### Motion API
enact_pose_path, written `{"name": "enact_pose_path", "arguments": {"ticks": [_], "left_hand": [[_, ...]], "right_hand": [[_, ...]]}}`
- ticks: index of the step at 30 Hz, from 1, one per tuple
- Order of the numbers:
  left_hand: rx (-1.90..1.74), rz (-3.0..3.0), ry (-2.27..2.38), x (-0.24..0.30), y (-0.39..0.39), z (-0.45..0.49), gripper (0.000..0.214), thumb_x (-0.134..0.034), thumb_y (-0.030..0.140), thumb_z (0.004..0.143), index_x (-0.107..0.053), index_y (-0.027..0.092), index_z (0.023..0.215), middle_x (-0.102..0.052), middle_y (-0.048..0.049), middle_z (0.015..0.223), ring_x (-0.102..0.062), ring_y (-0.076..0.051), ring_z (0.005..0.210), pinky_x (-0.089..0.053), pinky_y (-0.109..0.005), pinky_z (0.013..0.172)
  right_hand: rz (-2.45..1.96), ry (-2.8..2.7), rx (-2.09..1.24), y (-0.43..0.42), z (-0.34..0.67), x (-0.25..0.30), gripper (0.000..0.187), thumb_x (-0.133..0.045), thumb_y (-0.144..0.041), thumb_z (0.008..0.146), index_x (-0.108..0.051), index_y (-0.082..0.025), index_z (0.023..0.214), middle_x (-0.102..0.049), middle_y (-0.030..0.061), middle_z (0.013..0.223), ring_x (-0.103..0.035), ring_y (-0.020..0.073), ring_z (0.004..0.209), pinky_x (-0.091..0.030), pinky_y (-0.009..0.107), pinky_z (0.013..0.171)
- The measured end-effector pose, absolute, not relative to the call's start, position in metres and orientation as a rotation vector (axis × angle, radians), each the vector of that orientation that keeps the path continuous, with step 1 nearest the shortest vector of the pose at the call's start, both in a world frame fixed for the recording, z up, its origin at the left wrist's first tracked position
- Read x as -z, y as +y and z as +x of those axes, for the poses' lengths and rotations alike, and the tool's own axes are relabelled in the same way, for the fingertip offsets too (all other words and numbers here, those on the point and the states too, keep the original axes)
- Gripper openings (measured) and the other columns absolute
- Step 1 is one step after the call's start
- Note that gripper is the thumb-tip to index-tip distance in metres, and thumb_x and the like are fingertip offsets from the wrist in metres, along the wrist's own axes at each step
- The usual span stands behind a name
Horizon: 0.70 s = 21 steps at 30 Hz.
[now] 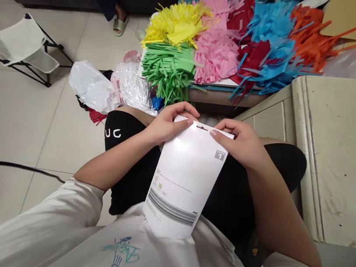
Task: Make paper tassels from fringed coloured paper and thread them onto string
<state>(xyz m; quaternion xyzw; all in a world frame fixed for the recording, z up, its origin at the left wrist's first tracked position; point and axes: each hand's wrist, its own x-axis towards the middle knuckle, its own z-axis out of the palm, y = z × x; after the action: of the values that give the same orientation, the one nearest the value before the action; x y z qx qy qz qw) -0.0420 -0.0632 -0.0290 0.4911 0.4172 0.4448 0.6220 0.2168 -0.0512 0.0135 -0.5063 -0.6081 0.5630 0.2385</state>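
Note:
A white flat paper packet (181, 169) with a hang hole, small print and a grey barcode band leans against my shirt above my lap. My left hand (174, 122) pinches its top left corner, thumb on the near face. At the top right corner my right hand (238, 140) grips it the same way. The fingers behind the packet are partly hidden. Just beyond my hands lie heaps of fringed tissue paper: green (169, 68), yellow (176, 25), pink (216, 50), blue (274, 32) and orange (311, 35), with dark red among them.
To the right stands a cream cabinet (343, 161) with a worn top. White plastic bags (92, 86) lie on the floor left of my knee. A folding stool (22, 41) is farther left. Another person's slippered foot (119, 23) shows at the back.

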Motion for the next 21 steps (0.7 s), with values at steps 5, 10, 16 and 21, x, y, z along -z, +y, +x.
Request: {"name": "enact_pose_path", "arguments": {"ticks": [5,10,16,21], "left_hand": [[-0.952,1.288,1.026,0.024,-0.06,-0.052,0.049,-0.094,0.051,0.083,-0.076,0.018,0.115,-0.086,-0.0098,0.108,-0.077,-0.018,0.087,-0.058,-0.026,0.078],[-0.457,1.559,1.074,0.011,-0.046,-0.065,0.048,-0.086,0.062,0.084,-0.082,0.016,0.097,-0.084,-0.0079,0.093,-0.072,-0.02,0.08,-0.054,-0.028,0.074],[-0.198,1.788,1.033,0.01,-0.037,-0.057,0.045,-0.066,0.062,0.092,-0.064,0.02,0.076,-0.06,-0.0006,0.069,-0.048,-0.016,0.067,-0.034,-0.028,0.063],[-0.179,1.818,1.086,0.023,-0.044,-0.066,0.043,-0.057,0.062,0.095,-0.054,0.023,0.077,-0.054,-0.001,0.071,-0.045,-0.018,0.068,-0.032,-0.031,0.067]], "right_hand": [[-1.391,-1.779,-1.542,-0.05,0.219,-0.004,0.057,-0.086,-0.076,0.087,-0.073,-0.021,0.079,-0.06,-0.0007,0.067,-0.05,0.015,0.062,-0.034,0.03,0.056],[-1.318,-2.066,-1.336,-0.058,0.205,0.002,0.054,-0.072,-0.07,0.1,-0.062,-0.025,0.073,-0.06,-0.0033,0.066,-0.058,0.0174,0.066,-0.045,0.033,0.058],[-1.281,-2.058,-1.427,-0.062,0.19,0.029,0.055,-0.065,-0.081,0.097,-0.063,-0.033,0.07,-0.064,-0.0047,0.065,-0.066,0.0222,0.063,-0.061,0.044,0.06],[-1.57,-1.977,-1.147,-0.004,0.227,0.029,0.036,-0.065,-0.062,0.105,-0.073,-0.034,0.084,-0.079,-0.0036,0.075,-0.075,0.02,0.066,-0.067,0.039,0.066]]}}
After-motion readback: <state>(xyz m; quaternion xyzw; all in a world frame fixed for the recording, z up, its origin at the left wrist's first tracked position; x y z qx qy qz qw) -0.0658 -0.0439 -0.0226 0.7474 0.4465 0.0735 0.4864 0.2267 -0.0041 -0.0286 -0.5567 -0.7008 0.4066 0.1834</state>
